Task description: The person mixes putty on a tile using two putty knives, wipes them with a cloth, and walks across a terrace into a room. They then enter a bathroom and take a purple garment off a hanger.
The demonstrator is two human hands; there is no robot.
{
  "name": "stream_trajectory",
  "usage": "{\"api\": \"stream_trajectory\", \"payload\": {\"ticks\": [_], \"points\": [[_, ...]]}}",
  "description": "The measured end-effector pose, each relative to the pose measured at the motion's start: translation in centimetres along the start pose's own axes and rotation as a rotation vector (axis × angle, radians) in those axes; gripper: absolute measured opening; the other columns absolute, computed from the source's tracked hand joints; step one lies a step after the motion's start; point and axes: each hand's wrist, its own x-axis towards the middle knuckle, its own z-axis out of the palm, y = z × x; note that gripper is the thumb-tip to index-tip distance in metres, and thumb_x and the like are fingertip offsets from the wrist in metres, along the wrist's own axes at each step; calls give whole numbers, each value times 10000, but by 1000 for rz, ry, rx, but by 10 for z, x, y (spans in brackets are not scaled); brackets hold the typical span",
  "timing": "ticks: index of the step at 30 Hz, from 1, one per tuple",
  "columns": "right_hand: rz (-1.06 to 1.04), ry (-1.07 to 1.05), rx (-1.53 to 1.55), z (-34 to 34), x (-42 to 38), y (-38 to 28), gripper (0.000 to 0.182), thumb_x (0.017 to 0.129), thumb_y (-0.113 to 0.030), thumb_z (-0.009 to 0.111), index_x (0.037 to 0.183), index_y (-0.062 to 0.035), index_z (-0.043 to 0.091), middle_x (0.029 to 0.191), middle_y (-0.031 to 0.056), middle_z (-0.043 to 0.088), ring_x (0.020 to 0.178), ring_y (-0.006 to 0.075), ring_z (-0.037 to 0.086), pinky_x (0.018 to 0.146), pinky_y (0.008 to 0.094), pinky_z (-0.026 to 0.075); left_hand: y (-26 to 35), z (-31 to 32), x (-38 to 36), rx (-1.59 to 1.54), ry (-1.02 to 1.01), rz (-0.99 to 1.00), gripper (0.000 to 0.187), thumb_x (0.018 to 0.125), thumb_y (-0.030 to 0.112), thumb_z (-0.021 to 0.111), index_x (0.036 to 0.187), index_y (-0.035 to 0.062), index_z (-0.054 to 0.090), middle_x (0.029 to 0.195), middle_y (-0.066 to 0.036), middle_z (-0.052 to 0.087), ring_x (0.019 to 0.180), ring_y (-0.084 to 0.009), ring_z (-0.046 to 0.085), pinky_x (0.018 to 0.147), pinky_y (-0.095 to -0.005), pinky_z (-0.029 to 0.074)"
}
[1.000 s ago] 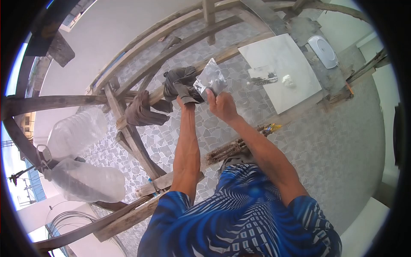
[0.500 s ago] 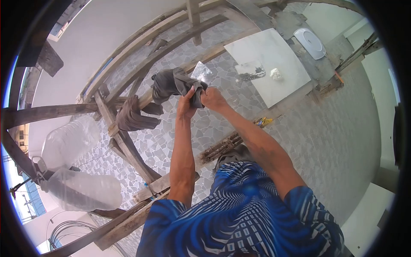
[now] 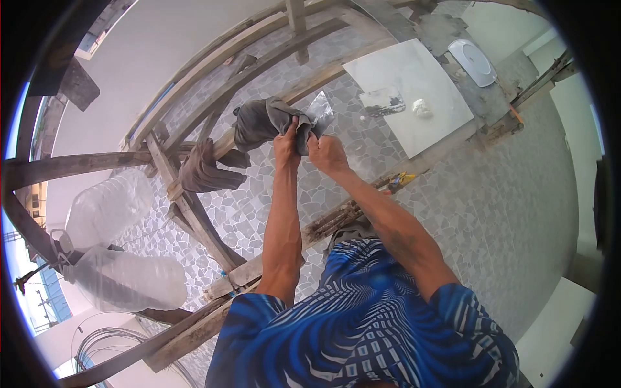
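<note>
A grey cloth (image 3: 262, 123) is draped over a wooden beam, its near end bunched between my hands. My left hand (image 3: 286, 145) is closed on this end, thumb up along the fabric. Just to the right, my right hand (image 3: 328, 154) pinches the cloth's edge, fingers curled in. A shiny silver, flat piece (image 3: 320, 110) shows right behind the cloth, above my right hand; its lower part is hidden by the fabric. Another brownish-grey cloth (image 3: 210, 169) hangs on the same beam to the left.
A white board (image 3: 446, 123) carries a smeared flat plate (image 3: 383, 102) and a white lump (image 3: 422, 108). Beyond it lies a white oval lid-like thing (image 3: 472, 63). Wooden beams (image 3: 259, 61) surround me. Large clear plastic jugs (image 3: 129, 278) hang at left, above coiled wire (image 3: 107, 343).
My hands have drawn slightly apart, the right one shifting a little right and down. The silver piece now shows farther right and more upright. The whole view has shifted slightly.
</note>
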Motion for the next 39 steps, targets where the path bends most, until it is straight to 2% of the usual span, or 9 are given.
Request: {"api": "stream_trajectory", "payload": {"ticks": [2,5,10,13,16,19,27,37,39], "points": [[-78,30,26,-16,-9,-14,585,957,-356,519,546,58,545,576,295,531,562,457,586,534,493,443,-44,-48,34,-52,-98,247,320,935,188,650,1133,-63,641,1040,-64,685,888,-145,654,737,-280,516],[-58,-45,89,-51,-3,-18,603,969,-374,534,548,58,539,516,248,517,489,382,577,502,455,427,-32,-84,37,-271,-68,66,405,980,203,568,1296,-50,539,1137,-97,665,944,-211,669,800,-313,541],[204,-160,261,-62,1,10,648,966,-435,554,542,52,491,477,167,392,472,224,365,499,418,397,-10,-68,11,-191,-187,-42,654,924,519,596,1238,-52,542,1070,-102,654,934,-216,650,799,-353,545],[238,-185,276,-57,5,17,631,951,-435,573,564,61,524,496,190,417,463,218,407,505,402,408,1,-46,-10,-219,-308,-89,719,917,637,502,1190,-24,572,990,-71,644,873,-184,632,755,-329,528],[293,-240,231,-35,11,19,617,934,-446,584,599,73,567,514,200,473,474,220,494,522,386,431,4,-35,-19,-96,-313,-132,652,939,615,500,1102,-6,607,922,-60,650,809,-169,637,725,-306,531],[369,-252,385,-13,11,5,589,936,-455,583,581,13,616,494,57,555,482,149,565,495,327,439,6,-34,-16,-64,-316,-216,459,967,447,583,1115,13,611,933,-59,652,808,-162,640,709,-304,530],[-135,-138,0,7,8,27,532,951,-365,546,596,27,604,555,229,580,553,363,631,532,420,461,-14,-40,0,-250,-231,-145,316,951,213,641,1172,-11,611,964,-53,649,834,-173,640,725,-344,526],[-57,-116,65,-40,-22,-28,576,948,-384,541,540,23,561,561,245,564,555,399,607,550,439,463,-48,-88,46,-600,51,-129,338,948,129,618,1226,-60,582,1087,-129,669,957,-246,670,853,-371,553],[-11,-190,94,-56,-13,-25,614,948,-408,546,517,30,543,511,213,547,504,352,592,532,428,453,-7,-84,22,-437,-150,-145,310,954,139,623,1204,-42,594,1040,-109,688,906,-247,691,821,-399,583]]}}
